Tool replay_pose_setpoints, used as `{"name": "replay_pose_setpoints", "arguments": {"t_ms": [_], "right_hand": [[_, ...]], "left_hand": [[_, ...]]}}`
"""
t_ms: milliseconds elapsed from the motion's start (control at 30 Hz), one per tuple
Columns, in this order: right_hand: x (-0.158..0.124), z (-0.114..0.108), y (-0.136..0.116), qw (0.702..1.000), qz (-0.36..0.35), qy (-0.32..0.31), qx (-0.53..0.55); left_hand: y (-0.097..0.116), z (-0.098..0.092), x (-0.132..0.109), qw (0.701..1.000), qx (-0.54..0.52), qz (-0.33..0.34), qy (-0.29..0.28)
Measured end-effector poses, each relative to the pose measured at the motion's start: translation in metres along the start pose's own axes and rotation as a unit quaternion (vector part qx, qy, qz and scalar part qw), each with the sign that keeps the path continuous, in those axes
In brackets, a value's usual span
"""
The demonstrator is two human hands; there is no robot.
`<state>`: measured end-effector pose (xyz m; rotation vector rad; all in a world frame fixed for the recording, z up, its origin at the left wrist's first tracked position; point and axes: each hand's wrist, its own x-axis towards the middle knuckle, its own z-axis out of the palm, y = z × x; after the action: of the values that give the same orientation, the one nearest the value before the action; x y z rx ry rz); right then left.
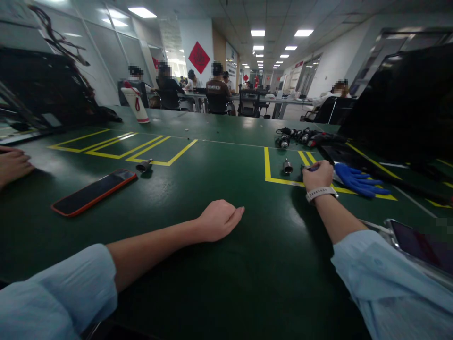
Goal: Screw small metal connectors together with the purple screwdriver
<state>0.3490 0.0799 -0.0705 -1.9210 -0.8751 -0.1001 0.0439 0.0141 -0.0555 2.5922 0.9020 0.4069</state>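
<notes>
My left hand (220,221) rests on the green table in a loose fist, thumb along the side, with nothing visible in it. My right hand (318,174), a pale watch on its wrist, is closed over the yellow-taped area at the right. A dark bit shows at its fingertips, but the fingers hide what it is. Just left of that hand stands a small cup-shaped metal piece with a narrow stem (287,166). A similar metal piece (143,165) lies tilted on the left side, close to a phone with an orange-red edge (95,192).
Blue gloves (359,180) lie right of my right hand. Behind are dark cabled devices (285,139). A phone (421,243) sits near my right forearm. Dark screens flank the green table (219,179). Another person's hand (14,165) rests at the left edge. A white cup (136,104) stands at the back.
</notes>
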Motion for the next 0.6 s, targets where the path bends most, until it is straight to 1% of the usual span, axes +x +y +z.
{"name": "replay_pose_setpoints", "arguments": {"t_ms": [100,200,333,400,433,500,567,600], "right_hand": [[-0.002,0.001,0.001,0.999,-0.004,-0.043,-0.027],[-0.001,0.000,0.002,0.997,-0.002,-0.067,-0.030],[-0.003,-0.008,-0.007,0.998,-0.015,-0.056,0.007],[-0.013,-0.016,-0.019,0.997,-0.042,-0.052,0.042],[-0.022,-0.020,-0.025,0.994,-0.058,-0.063,0.062],[-0.048,-0.032,-0.039,0.983,-0.096,-0.118,0.104],[-0.080,-0.047,-0.049,0.957,-0.134,-0.216,0.141],[-0.096,-0.056,-0.052,0.939,-0.150,-0.268,0.153]], "left_hand": [[-0.001,0.000,0.001,1.000,0.002,0.006,0.002],[-0.001,0.001,0.000,1.000,0.018,0.014,0.003],[0.001,0.001,-0.001,0.999,0.043,0.029,-0.006],[-0.001,-0.004,0.001,0.998,0.054,0.019,-0.001],[-0.004,-0.009,0.002,0.998,0.059,0.006,0.010],[-0.014,-0.025,0.006,0.994,0.085,-0.030,0.053],[-0.032,-0.047,0.007,0.980,0.150,-0.078,0.108],[-0.043,-0.060,0.007,0.968,0.193,-0.103,0.125]]}}
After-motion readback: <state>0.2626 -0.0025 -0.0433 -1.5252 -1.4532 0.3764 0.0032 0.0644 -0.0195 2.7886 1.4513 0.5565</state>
